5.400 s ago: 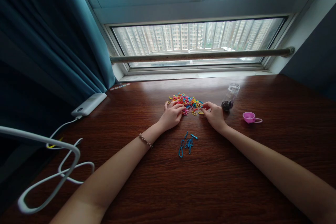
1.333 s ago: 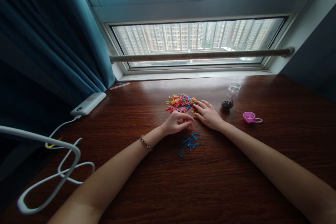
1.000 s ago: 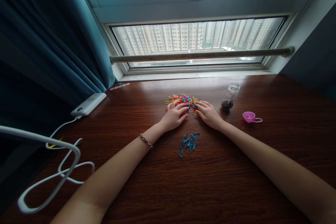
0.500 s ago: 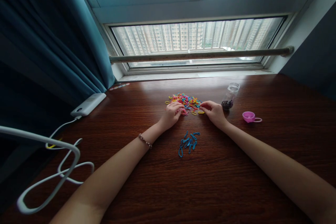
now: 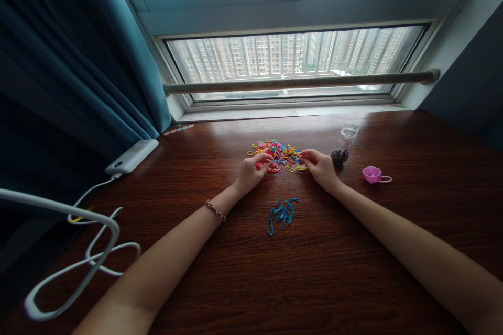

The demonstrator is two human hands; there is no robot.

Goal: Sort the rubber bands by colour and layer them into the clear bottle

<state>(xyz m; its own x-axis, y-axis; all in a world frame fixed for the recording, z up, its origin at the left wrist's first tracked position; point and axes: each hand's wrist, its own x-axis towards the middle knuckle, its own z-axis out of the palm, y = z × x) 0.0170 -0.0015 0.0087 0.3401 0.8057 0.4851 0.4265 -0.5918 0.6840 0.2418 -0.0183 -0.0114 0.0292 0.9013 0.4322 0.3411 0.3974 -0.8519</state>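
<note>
A heap of small multicoloured rubber bands [image 5: 277,151] lies on the brown wooden table. At its near left edge is my left hand [image 5: 251,171], a beaded bracelet on its wrist. Its thumb and fingers are apart, with pinkish-red bands showing between them. My right hand [image 5: 319,166] reaches the heap's right edge, thumb and forefinger brought close in a pinch. Whatever sits between those fingertips is too small to make out. Nearer to me, a loose group of blue rubber bands [image 5: 282,213] lies apart from the heap.
A clear jar [image 5: 346,138] with dark contents is beyond my right hand. Right of it lies a pink cup-shaped piece with a loop handle [image 5: 372,174]. On the left are a white power bank [image 5: 132,157] and its looped white cable [image 5: 112,230]. A metal rail [image 5: 291,84] crosses the window.
My left hand has shifted slightly left, and its thumb and fingers have parted. The right hand has stayed at almost the same spot. The blue group is unchanged.
</note>
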